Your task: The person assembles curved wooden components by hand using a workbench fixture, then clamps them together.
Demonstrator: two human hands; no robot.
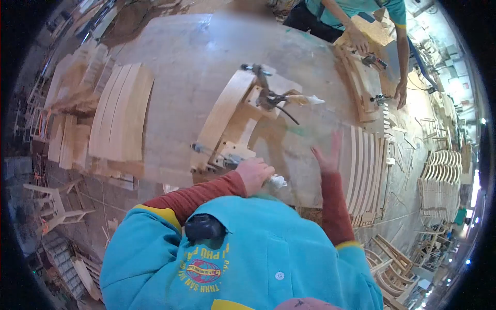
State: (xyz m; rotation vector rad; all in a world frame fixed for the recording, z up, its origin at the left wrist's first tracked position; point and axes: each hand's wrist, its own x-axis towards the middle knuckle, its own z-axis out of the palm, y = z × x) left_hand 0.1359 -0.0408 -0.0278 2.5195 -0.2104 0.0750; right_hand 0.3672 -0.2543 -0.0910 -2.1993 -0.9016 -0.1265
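Note:
A curved wooden piece (223, 109) lies in a wooden jig (248, 127) on the table, with a metal toggle clamp (267, 97) at its far end. At the near end sits a second clamp (227, 159). My left hand (255, 174) is closed at that near clamp's handle, where a white wrapping (278, 181) shows beside the fingers. To the right, my right hand (328, 155) is raised over the table with its fingers spread and nothing in them.
Curved boards (122, 111) are stacked at the left. Curved slats (366, 173) lie in a row at the right. Across the table (178, 46), a co-worker's hands (357, 40) are near another clamped jig (363, 85). Chair frames (58, 206) stand on the floor.

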